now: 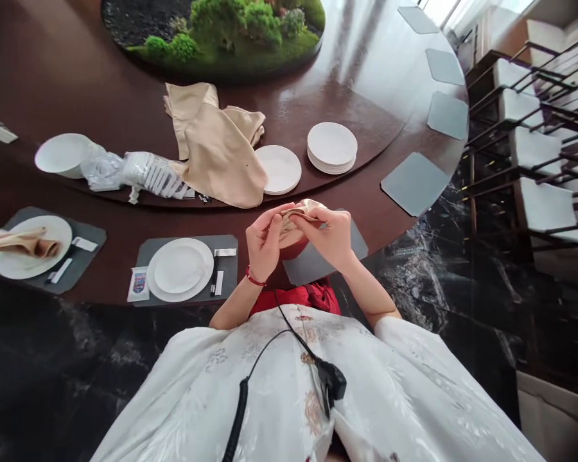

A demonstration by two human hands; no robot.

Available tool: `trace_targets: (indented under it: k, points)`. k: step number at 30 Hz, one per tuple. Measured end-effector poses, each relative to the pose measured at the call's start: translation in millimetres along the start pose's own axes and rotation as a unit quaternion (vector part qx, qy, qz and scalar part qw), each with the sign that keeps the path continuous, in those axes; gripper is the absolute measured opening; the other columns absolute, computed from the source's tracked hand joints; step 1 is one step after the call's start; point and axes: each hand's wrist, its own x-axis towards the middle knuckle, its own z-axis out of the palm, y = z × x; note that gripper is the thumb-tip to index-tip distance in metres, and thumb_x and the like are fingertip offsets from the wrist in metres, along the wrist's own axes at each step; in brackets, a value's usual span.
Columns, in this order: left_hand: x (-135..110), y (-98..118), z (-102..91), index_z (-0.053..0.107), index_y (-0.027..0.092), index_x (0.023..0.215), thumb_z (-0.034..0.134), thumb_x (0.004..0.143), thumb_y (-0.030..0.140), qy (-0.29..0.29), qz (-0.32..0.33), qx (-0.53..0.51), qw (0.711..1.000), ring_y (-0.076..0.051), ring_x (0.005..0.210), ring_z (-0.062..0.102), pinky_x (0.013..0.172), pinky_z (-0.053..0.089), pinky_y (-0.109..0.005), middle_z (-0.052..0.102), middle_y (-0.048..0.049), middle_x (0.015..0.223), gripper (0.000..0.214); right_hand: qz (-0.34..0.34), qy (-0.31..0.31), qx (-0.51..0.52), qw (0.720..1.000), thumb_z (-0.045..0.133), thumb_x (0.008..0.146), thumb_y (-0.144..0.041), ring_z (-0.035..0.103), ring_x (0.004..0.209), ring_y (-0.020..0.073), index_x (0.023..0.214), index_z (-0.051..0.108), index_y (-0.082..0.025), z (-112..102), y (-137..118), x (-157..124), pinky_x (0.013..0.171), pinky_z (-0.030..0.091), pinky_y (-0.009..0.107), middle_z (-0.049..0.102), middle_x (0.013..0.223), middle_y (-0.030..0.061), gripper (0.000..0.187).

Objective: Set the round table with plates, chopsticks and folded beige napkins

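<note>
Left hand [264, 242]: narrow grip, thumb and fingers pinching one side of the beige cloth napkin [296, 218]; a red cord bracelet [255, 278] circles the wrist.
Right hand [325, 235]: narrow grip as well, fingers pressed over the opposite side of the same cloth.
Napkin: held between both hands, above the grey place mat [313, 260], gathered into a small fold; the fingers hide its inner creases.
Nearby, with 12 o'clock straight ahead of the hands: a white plate [278, 169] at 12, a stack of white plates [332, 147] at 1, and a crumpled beige napkin [216, 151] at 11, all on the dark lazy Susan [125, 109]. A laid white dinner plate [179, 269] sits at 9 on the dark wood tabletop [110, 256].
Risk, slipping fold: a loosened pinch on either side could let the layers spring open, since soft cloth holds a crease poorly.
Risk, dropped cloth: the hands work close to the tabletop's near edge, so a slip could send the napkin over it and into the lap.
Risk, knocked plate: a wide elbow or reach could catch the laid dinner plate.
</note>
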Motion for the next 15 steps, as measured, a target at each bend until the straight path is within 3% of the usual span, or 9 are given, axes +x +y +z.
trace_targets:
  k: [5, 10, 12, 15]
  points:
    - [-5, -5, 9.5, 0.075, 0.018, 0.108, 0.071, 0.084, 0.052, 0.044, 0.022, 0.033, 0.998, -0.024, 0.105, 0.072, 0.094, 0.059, -0.033, 0.075, -0.01, 0.11, 0.042, -0.013, -0.024, 0.018, 0.999, 0.065, 0.088, -0.055, 0.056, 0.06, 0.0107, 0.069, 0.07, -0.019, -6, 5, 5, 0.058, 0.041, 0.022, 0.065, 0.063, 0.0002, 0.041]
    - [-9, -13, 12.0, 0.075, 0.018, 0.104, 0.072, 0.084, 0.051, 0.066, 0.036, 0.071, 0.995, -0.024, 0.1, 0.073, 0.092, 0.059, -0.035, 0.076, -0.0101, 0.105, 0.039, -0.039, -0.087, -0.022, 0.995, 0.062, 0.09, -0.056, 0.059, 0.063, 0.0121, 0.074, 0.071, -0.02, -14, 13, 7, 0.06, 0.038, 0.023, 0.065, 0.065, 0.0006, 0.04]
    - [-10, -11, 6.5, 0.075, 0.017, 0.101, 0.07, 0.086, 0.05, 0.072, 0.053, 0.1, 0.991, -0.023, 0.098, 0.074, 0.091, 0.059, -0.034, 0.076, -0.0093, 0.102, 0.036, -0.066, -0.144, -0.059, 0.986, 0.062, 0.089, -0.056, 0.06, 0.064, 0.013, 0.074, 0.071, -0.021, -27, 22, 11, 0.06, 0.036, 0.023, 0.065, 0.064, 0.0009, 0.039]
    - [-13, 1, -9.7, 0.073, 0.017, 0.096, 0.068, 0.089, 0.046, 0.117, 0.101, 0.156, 0.976, -0.021, 0.095, 0.074, 0.088, 0.058, -0.031, 0.076, -0.0071, 0.097, 0.031, -0.122, -0.235, -0.102, 0.959, 0.063, 0.088, -0.057, 0.061, 0.064, 0.0141, 0.068, 0.069, -0.022, -68, 40, 22, 0.06, 0.034, 0.024, 0.06, 0.057, 0.0008, 0.041]
